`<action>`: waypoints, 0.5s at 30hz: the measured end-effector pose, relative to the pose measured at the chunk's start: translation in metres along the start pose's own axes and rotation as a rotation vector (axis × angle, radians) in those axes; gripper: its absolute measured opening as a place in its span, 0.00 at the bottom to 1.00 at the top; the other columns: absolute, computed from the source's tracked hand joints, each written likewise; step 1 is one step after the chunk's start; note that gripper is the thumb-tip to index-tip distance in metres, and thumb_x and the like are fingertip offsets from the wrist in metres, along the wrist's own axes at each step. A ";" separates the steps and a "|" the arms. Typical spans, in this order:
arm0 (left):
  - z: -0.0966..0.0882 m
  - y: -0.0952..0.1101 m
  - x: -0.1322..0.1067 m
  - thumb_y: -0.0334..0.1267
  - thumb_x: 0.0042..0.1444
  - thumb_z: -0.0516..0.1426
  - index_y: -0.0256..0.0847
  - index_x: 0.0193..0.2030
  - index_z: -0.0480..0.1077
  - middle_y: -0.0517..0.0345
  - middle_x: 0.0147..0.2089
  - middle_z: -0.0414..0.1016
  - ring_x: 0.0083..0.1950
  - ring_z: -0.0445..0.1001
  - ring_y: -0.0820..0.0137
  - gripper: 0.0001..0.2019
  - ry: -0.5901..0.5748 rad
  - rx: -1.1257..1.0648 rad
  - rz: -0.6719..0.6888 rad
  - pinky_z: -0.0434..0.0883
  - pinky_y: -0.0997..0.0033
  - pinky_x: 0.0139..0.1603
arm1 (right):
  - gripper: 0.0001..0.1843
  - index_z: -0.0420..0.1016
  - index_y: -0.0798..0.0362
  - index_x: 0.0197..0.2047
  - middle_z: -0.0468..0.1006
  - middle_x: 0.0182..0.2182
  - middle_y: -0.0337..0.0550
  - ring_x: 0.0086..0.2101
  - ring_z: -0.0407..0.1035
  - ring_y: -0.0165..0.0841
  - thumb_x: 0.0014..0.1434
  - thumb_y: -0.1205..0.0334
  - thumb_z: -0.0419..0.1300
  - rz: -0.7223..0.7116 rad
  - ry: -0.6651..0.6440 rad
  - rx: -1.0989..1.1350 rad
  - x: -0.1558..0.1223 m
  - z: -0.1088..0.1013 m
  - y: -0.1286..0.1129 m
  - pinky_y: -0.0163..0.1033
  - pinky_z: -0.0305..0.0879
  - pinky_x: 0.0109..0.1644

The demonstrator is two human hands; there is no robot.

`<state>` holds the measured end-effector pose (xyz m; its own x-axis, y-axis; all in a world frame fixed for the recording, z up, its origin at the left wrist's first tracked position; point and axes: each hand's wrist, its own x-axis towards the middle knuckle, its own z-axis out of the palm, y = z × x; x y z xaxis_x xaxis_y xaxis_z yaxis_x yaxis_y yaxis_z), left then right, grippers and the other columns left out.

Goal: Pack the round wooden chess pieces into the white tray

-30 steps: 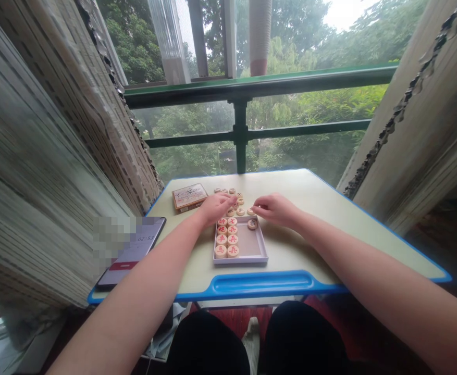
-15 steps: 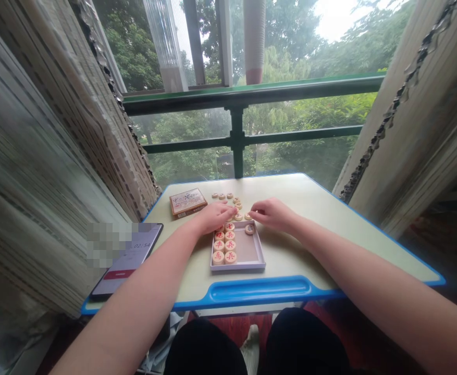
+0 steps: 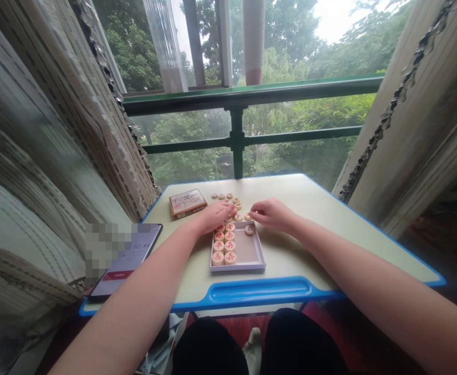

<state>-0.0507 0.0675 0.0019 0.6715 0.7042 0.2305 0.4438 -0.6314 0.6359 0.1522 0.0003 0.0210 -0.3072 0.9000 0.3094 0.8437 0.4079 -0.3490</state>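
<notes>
Where right hand curls, fingers seemingly touch disc.

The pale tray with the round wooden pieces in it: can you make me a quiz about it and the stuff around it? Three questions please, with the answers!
1. How many round wooden pieces with dark marks show inside the pale, shallow, rectangular tray?
2. Which is nearer the flat, brown-edged, rectangular box: left or right hand?
3. True or false: the thin, dark-edged, rectangular phone lies at the right side of the cream, blue-edged table.

Key:
1. One, near the far right corner.
2. The left hand.
3. False; it lies at the left side.
</notes>
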 end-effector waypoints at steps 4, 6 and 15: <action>0.001 0.001 0.000 0.53 0.58 0.43 0.38 0.40 0.76 0.50 0.53 0.71 0.56 0.65 0.60 0.26 0.030 -0.056 -0.021 0.57 0.61 0.60 | 0.12 0.77 0.56 0.28 0.72 0.19 0.39 0.20 0.57 0.25 0.54 0.61 0.53 -0.003 -0.006 -0.004 0.000 0.000 0.000 0.32 0.51 0.26; 0.001 0.002 0.000 0.52 0.58 0.43 0.37 0.38 0.76 0.50 0.51 0.72 0.53 0.68 0.61 0.26 0.026 -0.086 -0.025 0.59 0.62 0.58 | 0.12 0.77 0.56 0.28 0.72 0.19 0.39 0.20 0.57 0.25 0.54 0.61 0.53 -0.005 -0.011 -0.009 0.000 0.000 0.001 0.32 0.50 0.26; 0.001 0.007 -0.001 0.48 0.56 0.48 0.36 0.33 0.77 0.49 0.49 0.74 0.51 0.70 0.61 0.21 0.064 -0.115 -0.020 0.62 0.61 0.56 | 0.12 0.76 0.56 0.27 0.71 0.18 0.39 0.20 0.57 0.25 0.54 0.62 0.54 -0.016 0.007 -0.016 0.000 -0.001 0.001 0.32 0.50 0.27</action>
<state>-0.0477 0.0624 0.0053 0.6225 0.7377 0.2613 0.3831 -0.5784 0.7202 0.1536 0.0001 0.0217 -0.3176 0.8923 0.3209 0.8456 0.4197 -0.3299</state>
